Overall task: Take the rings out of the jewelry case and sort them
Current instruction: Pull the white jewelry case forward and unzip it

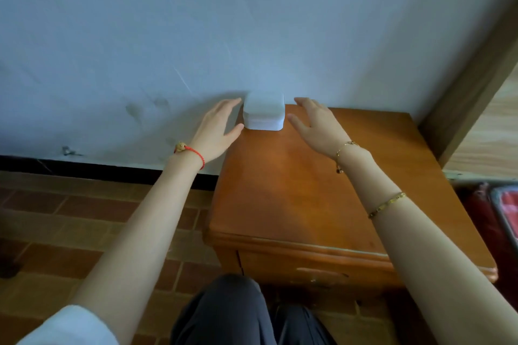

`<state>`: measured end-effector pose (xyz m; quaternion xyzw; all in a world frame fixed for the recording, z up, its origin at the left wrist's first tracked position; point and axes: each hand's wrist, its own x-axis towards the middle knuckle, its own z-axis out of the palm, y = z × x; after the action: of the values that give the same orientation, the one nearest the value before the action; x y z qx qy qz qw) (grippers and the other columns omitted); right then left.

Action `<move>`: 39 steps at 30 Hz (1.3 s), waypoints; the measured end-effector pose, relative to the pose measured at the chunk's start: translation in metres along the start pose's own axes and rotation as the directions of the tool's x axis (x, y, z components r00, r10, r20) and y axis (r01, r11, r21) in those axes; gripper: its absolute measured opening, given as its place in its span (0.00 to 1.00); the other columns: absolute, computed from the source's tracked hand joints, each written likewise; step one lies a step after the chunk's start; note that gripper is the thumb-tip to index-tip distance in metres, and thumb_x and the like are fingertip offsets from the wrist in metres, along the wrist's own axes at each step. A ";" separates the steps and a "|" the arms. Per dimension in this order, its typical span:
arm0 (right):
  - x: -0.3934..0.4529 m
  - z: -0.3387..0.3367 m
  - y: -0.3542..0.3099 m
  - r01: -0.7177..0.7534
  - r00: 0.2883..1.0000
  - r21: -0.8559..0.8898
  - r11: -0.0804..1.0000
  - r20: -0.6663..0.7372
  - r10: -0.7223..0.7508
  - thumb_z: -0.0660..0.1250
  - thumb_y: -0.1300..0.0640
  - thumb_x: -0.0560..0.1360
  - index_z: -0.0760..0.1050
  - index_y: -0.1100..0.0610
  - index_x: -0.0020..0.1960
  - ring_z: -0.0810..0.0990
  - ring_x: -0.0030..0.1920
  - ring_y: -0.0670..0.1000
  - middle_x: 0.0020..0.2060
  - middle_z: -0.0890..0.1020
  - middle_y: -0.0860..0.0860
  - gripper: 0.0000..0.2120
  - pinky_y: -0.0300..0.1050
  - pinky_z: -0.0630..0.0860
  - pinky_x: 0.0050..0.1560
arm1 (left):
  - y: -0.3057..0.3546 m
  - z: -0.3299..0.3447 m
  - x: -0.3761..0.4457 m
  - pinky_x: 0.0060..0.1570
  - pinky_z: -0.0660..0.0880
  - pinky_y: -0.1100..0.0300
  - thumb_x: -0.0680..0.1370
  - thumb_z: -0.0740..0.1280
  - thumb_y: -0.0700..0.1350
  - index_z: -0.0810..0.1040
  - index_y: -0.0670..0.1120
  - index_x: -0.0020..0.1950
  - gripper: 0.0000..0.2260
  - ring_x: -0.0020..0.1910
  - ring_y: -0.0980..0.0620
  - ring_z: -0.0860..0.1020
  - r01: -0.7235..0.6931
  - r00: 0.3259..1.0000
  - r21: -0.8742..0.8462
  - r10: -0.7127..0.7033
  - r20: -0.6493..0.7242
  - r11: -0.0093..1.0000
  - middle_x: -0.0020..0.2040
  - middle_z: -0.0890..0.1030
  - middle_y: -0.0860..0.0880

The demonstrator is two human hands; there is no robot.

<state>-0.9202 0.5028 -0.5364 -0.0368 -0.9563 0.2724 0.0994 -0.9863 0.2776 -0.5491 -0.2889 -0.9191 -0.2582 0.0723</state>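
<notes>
A small white jewelry case [263,113] with rounded corners stands closed at the back left of a wooden nightstand [308,190], against the wall. My left hand [217,129] is spread just left of the case, its fingertips and thumb almost touching the case's side. My right hand [316,123] hovers just right of the case with a small gap, fingers spread. Neither hand holds anything. No rings are visible.
The pale blue wall [196,36] rises directly behind the case. A wooden bed frame [476,92] stands to the right, with red bedding [501,213] below it. Brown tiled floor [84,218] lies to the left. My dark-trousered knees [238,314] are in front of the nightstand drawer [322,272].
</notes>
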 end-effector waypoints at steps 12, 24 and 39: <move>0.048 0.035 0.015 -0.038 0.994 -0.043 0.998 0.100 0.042 0.61 0.48 0.79 0.64 0.58 0.72 0.67 0.70 0.58 0.68 0.73 0.56 0.25 0.55 0.67 0.68 | -0.024 0.044 0.054 0.67 0.63 0.57 0.78 0.67 0.48 0.60 0.47 0.78 0.30 0.71 0.44 0.67 0.056 0.996 -0.076 -0.050 0.078 0.996 0.71 0.71 0.45; 0.034 0.039 0.033 0.009 0.997 -0.057 0.998 0.078 -0.004 0.59 0.48 0.77 0.73 0.52 0.63 0.77 0.54 0.57 0.53 0.81 0.53 0.17 0.51 0.74 0.52 | -0.018 0.055 0.039 0.57 0.73 0.52 0.77 0.65 0.53 0.69 0.48 0.72 0.24 0.58 0.45 0.75 0.016 1.000 0.033 -0.016 0.001 0.999 0.55 0.80 0.46; -0.112 0.006 0.039 -0.007 0.999 -0.005 1.000 0.038 0.007 0.62 0.54 0.79 0.68 0.55 0.69 0.72 0.67 0.56 0.63 0.78 0.53 0.19 0.48 0.68 0.64 | 0.069 0.051 -0.076 0.58 0.73 0.58 0.78 0.67 0.51 0.68 0.46 0.73 0.25 0.59 0.48 0.77 -0.080 0.996 -0.017 0.080 -0.031 0.997 0.58 0.80 0.47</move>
<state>-0.8114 0.5190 -0.5815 -0.0351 -0.9586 0.2711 0.0803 -0.8841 0.3151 -0.5845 -0.3222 -0.9032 -0.2675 0.0938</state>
